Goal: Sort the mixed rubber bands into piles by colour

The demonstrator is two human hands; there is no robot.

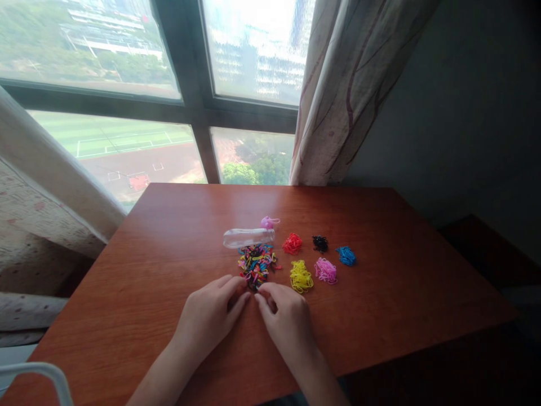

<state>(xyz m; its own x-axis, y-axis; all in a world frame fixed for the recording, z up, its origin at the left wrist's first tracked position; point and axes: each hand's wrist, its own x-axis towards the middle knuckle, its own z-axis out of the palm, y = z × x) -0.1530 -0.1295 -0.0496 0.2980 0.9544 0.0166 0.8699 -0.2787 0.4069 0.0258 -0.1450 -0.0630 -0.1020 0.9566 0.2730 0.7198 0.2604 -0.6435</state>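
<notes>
A mixed pile of small colourful rubber bands [256, 264] lies on the wooden table. My left hand [213, 307] is at the pile's near left edge, thumb and fingers curled together on bands there. Facing it, my right hand [285, 309] pinches at the near right edge, its fingertips close to the left ones. The exact bands between the fingertips are mostly hidden. Right of the pile sit single-colour heaps: red bands [292, 243], yellow bands [301, 276], black bands [320, 243], pink bands [326, 270] and blue bands [346, 256].
A clear plastic tube-like container [247, 238] lies on its side just behind the mixed pile. Behind its right end is a pink piece with a loop [269, 222]. The table [401, 282] reaches to a window with curtains [338, 101]. A white curved rail [42, 369] stands at lower left.
</notes>
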